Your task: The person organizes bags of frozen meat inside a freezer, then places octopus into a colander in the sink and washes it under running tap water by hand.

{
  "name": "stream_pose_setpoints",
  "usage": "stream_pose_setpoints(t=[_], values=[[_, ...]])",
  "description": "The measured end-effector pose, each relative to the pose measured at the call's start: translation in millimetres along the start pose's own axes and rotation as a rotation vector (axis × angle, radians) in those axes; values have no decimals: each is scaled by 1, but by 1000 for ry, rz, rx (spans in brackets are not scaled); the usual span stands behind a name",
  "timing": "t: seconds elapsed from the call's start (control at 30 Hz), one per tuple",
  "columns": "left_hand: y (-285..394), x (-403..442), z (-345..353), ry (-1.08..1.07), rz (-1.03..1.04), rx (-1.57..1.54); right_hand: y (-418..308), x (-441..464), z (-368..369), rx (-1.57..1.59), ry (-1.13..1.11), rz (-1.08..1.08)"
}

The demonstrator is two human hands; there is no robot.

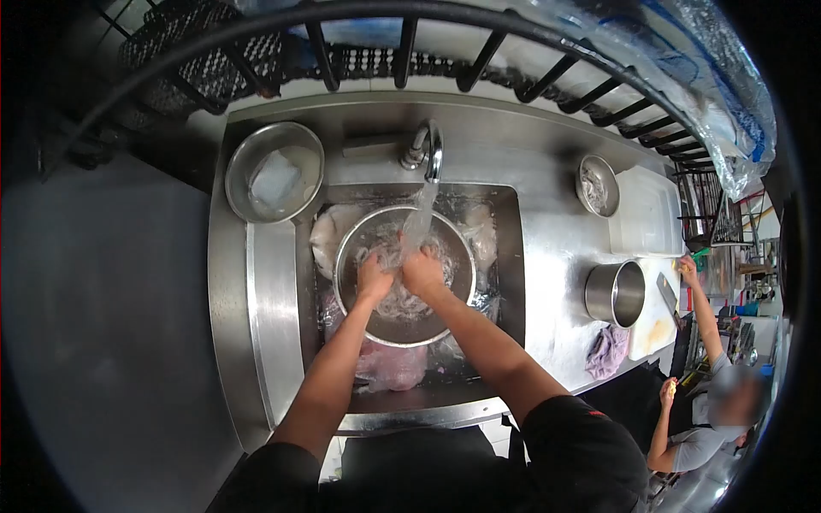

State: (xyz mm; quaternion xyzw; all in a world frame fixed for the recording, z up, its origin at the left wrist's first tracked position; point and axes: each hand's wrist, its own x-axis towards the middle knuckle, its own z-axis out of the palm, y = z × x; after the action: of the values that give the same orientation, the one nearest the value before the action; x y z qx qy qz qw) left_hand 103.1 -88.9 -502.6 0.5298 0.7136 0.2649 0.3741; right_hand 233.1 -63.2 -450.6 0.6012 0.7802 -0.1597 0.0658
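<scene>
My left hand (375, 279) and my right hand (423, 269) are side by side inside a round metal bowl (344, 301) in the sink. Both have their fingers curled into a mass of pale, greyish wet pieces (402, 304), whose kind I cannot make out; the fingertips are partly hidden among them. Water (419, 221) runs from a curved faucet (434, 150) into the bowl, close above my right hand. Beneath and around the bowl lie pale bagged-looking lumps (481, 235) and a pinkish lump (393, 366).
Left of the faucet stands a metal bowl (235, 184) with a white block (275, 181). On the right counter are a small bowl (599, 186), a metal pot (603, 295), a purple cloth (607, 352), a white cutting board (654, 329) and a knife (667, 295). Another person (723, 398) works at right. A black rack (479, 64) overhangs the back.
</scene>
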Motion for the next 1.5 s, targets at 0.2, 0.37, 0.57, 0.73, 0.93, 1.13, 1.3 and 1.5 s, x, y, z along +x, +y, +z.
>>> stream_pose_setpoints(t=[0.2, 0.37, 0.57, 0.73, 0.93, 1.13, 1.3, 1.5], values=[[-12, -5, 3, -276, -245, -805, 29, -14, 11, 460, 104, -56], [12, -19, -5, -125, -225, -719, 45, -2, 24, 527, -92, 77], [9, -11, -27, -110, -452, -588, 51, -3, -3, 645, -195, 27], [6, -4, -42, -237, 41, -344, 64, -4, -6, 910, -250, -262], [13, 9, -36, -588, -167, -522, 41, -13, -20, 925, -265, -188], [-2, 18, -18, -525, -167, -559, 37, -6, -12, 716, -100, -249], [33, 11, -26, -478, -255, -755, 52, 22, 37, 429, -158, -159], [30, 3, -6, -81, -141, -552, 28, 2, -12, 468, -109, 79]])
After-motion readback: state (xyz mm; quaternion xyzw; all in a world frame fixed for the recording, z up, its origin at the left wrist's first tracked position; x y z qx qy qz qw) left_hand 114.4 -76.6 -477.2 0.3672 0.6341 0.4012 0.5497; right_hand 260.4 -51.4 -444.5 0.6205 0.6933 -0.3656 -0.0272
